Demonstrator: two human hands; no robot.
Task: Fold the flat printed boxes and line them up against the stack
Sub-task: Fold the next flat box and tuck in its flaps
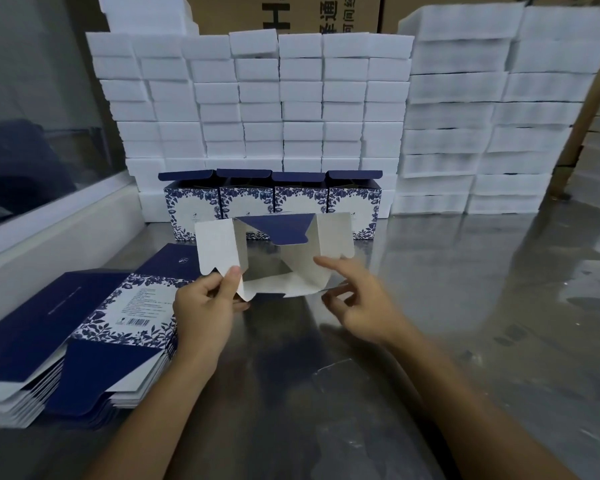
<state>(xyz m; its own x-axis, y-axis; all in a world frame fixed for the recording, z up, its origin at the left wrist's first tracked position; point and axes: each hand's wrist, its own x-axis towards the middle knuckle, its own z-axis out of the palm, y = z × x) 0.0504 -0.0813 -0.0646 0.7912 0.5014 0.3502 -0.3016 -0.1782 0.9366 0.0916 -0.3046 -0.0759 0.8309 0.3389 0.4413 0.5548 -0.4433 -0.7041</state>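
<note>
A person stands at a shiny metal counter point(465, 306), both bare forearms reaching forward. Between the hands is a half-opened printed box point(274, 258), held up just above the counter with its open end facing the person, so the white inside and one dark blue flap folded across the top show. The left hand point(205, 306) has it by the near left corner: the thumb lies on the inner white face and the fingers curl behind the panel, a firm pinching grip. The right hand point(357, 303) is beside the box's right wall, its forefinger stretched out and touching the white inner panel, the other fingers loosely bent; its grip holds nothing.

To the left, on the counter, lies a pile of flat printed boxes point(84, 341), dark blue with a blue-and-white floral panel and a barcode on the topmost sheet. The left hand is just beside this pile's right edge.

Behind the held box, four folded boxes point(274, 202) stand side by side in a row, touching each other, their blue lids raised open. They stand against the foot of a tall stack of white foam blocks point(257, 98). More white foam stacks point(482, 116) rise to the right, with brown cartons point(291, 12) behind them.
</note>
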